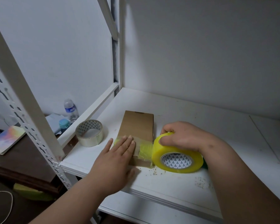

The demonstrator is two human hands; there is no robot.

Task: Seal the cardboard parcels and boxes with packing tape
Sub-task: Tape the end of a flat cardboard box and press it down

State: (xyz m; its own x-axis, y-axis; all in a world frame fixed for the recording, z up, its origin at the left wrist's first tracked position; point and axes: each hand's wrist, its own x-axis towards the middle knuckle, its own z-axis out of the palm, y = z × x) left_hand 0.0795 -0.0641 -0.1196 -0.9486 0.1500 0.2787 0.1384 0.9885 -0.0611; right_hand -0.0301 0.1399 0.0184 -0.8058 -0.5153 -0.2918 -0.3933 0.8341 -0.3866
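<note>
Small cardboard box (138, 126) lies flat on the white shelf (200, 113), near its front edge, long side running toward 12 o'clock.

Left hand (118, 156): fingers straight, flat, pressing the tape strip (145, 150) onto the box's near end. Right hand (183, 136): fingers curled over the yellow tape roll (176, 155), which stands on edge touching the box at its 3 o'clock side; strip runs from roll across the box.

Risks, as judged:
- Box is light; a pull on the roll could drag it from under the flat palm, skewing or wrinkling the strip.
- Box sits close to the shelf edge; a slide toward 6 o'clock could tip it off.
- Slack tape may fold onto itself.

Second, clear tape roll (89, 133) at 9 o'clock of the box, apart from it.

Writing: both roll cores show a small repeated triangular pattern, no legible words. Water bottle (70, 110) at 10 o'clock has a blue label, unreadable.
</note>
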